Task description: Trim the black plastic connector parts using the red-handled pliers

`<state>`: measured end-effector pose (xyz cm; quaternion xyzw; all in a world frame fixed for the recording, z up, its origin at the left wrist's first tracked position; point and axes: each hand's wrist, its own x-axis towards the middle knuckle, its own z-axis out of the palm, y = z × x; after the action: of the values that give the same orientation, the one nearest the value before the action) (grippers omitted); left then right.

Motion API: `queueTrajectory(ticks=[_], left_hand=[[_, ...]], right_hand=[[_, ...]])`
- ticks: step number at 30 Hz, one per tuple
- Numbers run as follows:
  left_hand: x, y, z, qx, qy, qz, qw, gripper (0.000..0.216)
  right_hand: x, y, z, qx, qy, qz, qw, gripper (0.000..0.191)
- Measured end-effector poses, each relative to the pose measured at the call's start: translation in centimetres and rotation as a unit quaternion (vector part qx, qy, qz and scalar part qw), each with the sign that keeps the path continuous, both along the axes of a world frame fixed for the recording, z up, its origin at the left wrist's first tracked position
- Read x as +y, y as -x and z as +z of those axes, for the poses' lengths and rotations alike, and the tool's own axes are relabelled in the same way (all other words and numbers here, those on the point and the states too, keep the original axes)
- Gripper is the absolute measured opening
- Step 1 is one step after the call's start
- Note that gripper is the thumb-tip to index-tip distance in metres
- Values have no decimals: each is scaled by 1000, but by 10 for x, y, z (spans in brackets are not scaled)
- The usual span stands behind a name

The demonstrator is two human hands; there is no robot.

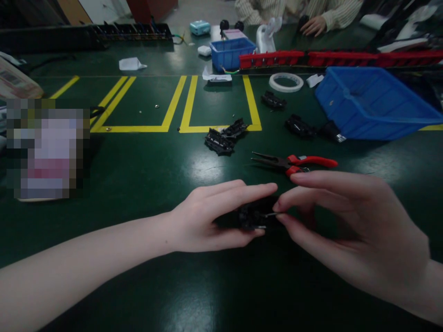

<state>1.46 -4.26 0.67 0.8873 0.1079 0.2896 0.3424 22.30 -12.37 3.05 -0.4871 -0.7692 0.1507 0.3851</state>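
My left hand [211, 214] grips a small black plastic part [254, 216] between thumb and fingers, just above the dark green table [138, 175]. My right hand [349, 226] meets it from the right, with thumb and forefinger pinched on a thin metal piece [270, 215] sticking out of that part. Red-handled needle-nose pliers [294, 162] lie on the table just beyond my hands. Two more black plastic parts [224, 137] rest further back, near the yellow tape lines.
A large blue bin [374, 103] stands at the right, with black parts [299, 125] beside it. Behind are a tape roll [286, 82], a small blue bin [231, 52], red rails [339, 58], and another person's hand [313, 25]. A blurred object [46, 150] sits at the left.
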Motion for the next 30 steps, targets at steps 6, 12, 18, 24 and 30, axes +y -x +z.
queueTrajectory(ticks=[6, 12, 18, 24, 30], left_hand=[[1, 0, 0, -5, -10, -12, 1000, 57], [0, -1, 0, 11, -25, 9, 1000, 54], [0, -2, 0, 4, -33, 9, 999, 49], [1, -3, 0, 33, -7, -5, 999, 44], [2, -5, 0, 59, 19, -7, 998, 36]], right_hand=[[0, -1, 5, -32, -4, 24, 999, 56], [1, -2, 4, -51, -5, 27, 998, 54], [0, -3, 0, -80, -17, 21, 996, 49], [-4, 1, -1, -113, -36, 8, 993, 43], [-3, 6, -7, -116, -52, 7, 992, 41]])
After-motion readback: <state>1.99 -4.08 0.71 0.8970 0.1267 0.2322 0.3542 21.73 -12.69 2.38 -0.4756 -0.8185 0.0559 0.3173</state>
